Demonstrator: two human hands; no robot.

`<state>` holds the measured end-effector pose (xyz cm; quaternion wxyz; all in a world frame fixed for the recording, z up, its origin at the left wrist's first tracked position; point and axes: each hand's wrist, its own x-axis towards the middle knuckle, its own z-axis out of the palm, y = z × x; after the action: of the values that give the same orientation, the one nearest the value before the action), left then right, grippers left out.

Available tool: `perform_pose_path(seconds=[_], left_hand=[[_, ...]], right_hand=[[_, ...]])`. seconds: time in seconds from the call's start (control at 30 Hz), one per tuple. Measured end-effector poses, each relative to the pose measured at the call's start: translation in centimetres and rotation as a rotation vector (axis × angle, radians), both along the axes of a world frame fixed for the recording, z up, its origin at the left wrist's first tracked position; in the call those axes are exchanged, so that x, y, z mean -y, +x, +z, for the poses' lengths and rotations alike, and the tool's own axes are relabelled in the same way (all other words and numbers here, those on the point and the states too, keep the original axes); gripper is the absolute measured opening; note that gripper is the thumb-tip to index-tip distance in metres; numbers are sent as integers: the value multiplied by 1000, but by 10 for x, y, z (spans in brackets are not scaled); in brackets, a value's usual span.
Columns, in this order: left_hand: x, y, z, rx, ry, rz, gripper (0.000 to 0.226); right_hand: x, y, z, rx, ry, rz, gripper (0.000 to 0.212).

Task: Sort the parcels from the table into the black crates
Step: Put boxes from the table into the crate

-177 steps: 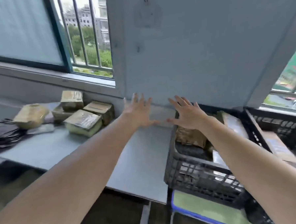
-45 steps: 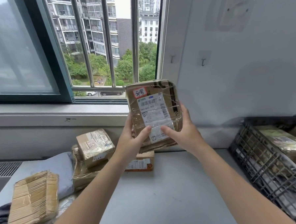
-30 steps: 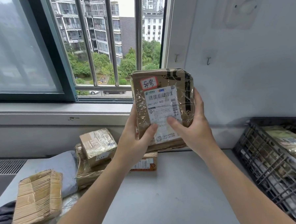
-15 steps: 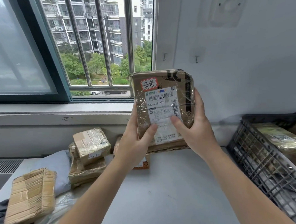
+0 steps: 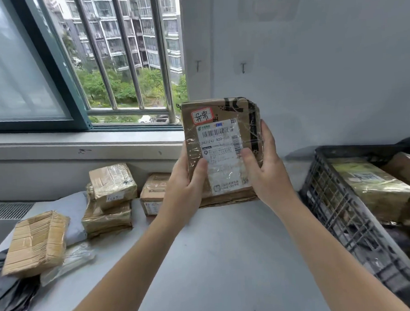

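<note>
Parcel (image 5: 222, 149), lifted off the table (image 5: 216, 261) seconds ago, is now held upright above it, label facing the person. Left hand (image 5: 184, 192) and right hand (image 5: 266, 176) each grip one side. Black crate (image 5: 332, 208) sits to the right, probably its destination.

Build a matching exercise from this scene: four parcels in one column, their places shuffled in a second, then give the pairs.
Parcels
1. labelled parcel
2. yellowish taped parcel
3. ribbed cardboard parcel
4. small taped box

Places
A. stacked on a flatter parcel below the window
B. inside the black crate
C. held up between the left hand and right hand
D. at the left end of the table

Pairs: 1-C, 2-B, 3-D, 4-A
</note>
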<state>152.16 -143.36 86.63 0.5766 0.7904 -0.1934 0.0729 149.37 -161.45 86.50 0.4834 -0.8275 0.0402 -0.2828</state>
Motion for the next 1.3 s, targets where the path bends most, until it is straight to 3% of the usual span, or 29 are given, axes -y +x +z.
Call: perform_pose_path(seconds=[0.13, 0.4, 0.63, 0.9, 1.03, 1.1, 1.23, 1.3], left_hand=[[15, -16, 14, 12, -41, -42, 45], [66, -54, 49, 60, 8, -357, 89], [137, -108, 66, -31, 20, -574, 81], [236, -158, 71, -2, 92, -714, 81], [299, -171, 56, 7, 132, -699, 98], [329, -175, 43, -29, 157, -663, 101], [377, -175, 15, -213, 168, -502, 80], [392, -179, 3, -331, 201, -435, 80]], right_hand=[[9, -22, 16, -40, -44, -26, 64], [61, -102, 67, -99, -211, -221, 64], [131, -188, 97, -232, -217, -515, 50], [224, -249, 95, -317, -181, -615, 46], [288, -257, 74, -291, -120, -596, 37], [321, -256, 62, -313, -105, -571, 45], [379, -246, 38, -457, -198, -448, 82], [398, -239, 23, -514, -258, -338, 80]])
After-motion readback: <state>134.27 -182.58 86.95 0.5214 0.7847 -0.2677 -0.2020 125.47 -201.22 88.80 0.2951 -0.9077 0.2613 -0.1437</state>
